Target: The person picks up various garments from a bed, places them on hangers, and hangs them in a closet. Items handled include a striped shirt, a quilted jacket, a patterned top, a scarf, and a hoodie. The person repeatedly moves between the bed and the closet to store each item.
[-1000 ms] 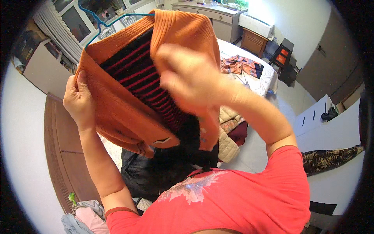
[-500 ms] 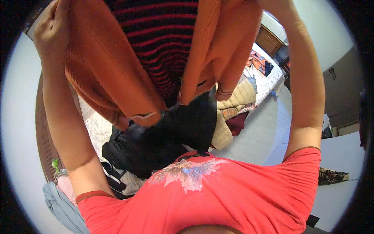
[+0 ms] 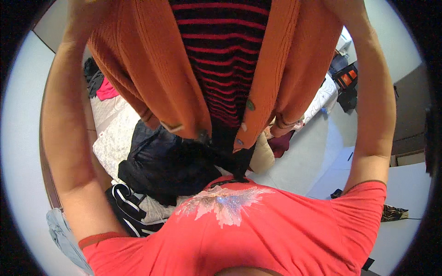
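An orange knitted cardigan (image 3: 156, 69) hangs raised in front of me, its front open and its hem downward. Between its two front edges shows a black garment with red stripes (image 3: 221, 50); whether it is attached inside I cannot tell. Buttons run along the right front edge. At the upper left, my left hand (image 3: 85, 18) grips the cardigan's side, and my right hand (image 3: 347, 9) holds the opposite side at the upper right. Both hands are cut by the top edge, with most fingers out of sight. Below the hem lies a heap of black clothing (image 3: 161, 161).
A pale patterned bed cover (image 3: 113, 138) spreads beneath the black heap. Black-and-white cloth (image 3: 129, 207) lies near me on the left, beside a grey-blue garment (image 3: 66, 234). A maroon cloth (image 3: 281, 145) sits right of the hem. Pale floor tiles (image 3: 313, 152) stretch rightward.
The cardigan has shifted to the right and hangs straighter, with more of its striped middle showing. Both my arms have moved; the left hand is now higher and more cut off.
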Demonstrator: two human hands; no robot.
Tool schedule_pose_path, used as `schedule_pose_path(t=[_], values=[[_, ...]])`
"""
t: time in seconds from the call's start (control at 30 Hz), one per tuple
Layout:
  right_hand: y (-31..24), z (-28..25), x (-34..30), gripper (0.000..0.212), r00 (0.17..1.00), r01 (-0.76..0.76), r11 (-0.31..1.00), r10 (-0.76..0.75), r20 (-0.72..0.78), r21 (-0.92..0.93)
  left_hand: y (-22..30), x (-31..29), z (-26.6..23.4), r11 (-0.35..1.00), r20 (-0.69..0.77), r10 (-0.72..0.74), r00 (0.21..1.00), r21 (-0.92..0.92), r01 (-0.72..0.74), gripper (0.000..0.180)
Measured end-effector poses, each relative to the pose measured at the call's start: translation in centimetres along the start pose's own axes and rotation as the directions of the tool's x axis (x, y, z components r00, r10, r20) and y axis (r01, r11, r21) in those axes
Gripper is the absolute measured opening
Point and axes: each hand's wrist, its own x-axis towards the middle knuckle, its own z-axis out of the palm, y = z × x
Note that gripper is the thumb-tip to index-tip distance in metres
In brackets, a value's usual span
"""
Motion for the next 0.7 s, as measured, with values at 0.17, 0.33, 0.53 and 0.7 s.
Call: schedule_pose_path(t=[0.17,0.33,0.53,0.7], values=[[-3.5,-1.9,-1.3,0.020,0.717,-0.524,0.837,0.334,0.611,0.158,-3.5,-2.5,3.5,0.972,-0.084,-0.233,0.969,0.003,0.234,0.014],[-1.5,-0.2,-8.2,0.030,0.836,-0.464,0.859,0.344,0.427,0.216,-1.5,-7.1,3.8,0.945,0.048,-0.301,0.952,0.146,0.292,0.024],[0.3,-5.2,-15.5,0.028,0.770,-0.617,0.767,0.542,0.337,0.178,-4.0,-21.8,1.4,0.838,-0.014,-0.520,0.854,0.186,0.513,0.028],[-0.9,-9.0,-14.9,0.027,0.696,-0.699,0.715,0.688,0.205,-0.026,0.2,-46.7,1.1,-0.170,-0.304,-0.941,-0.149,0.043,0.985,0.029]])
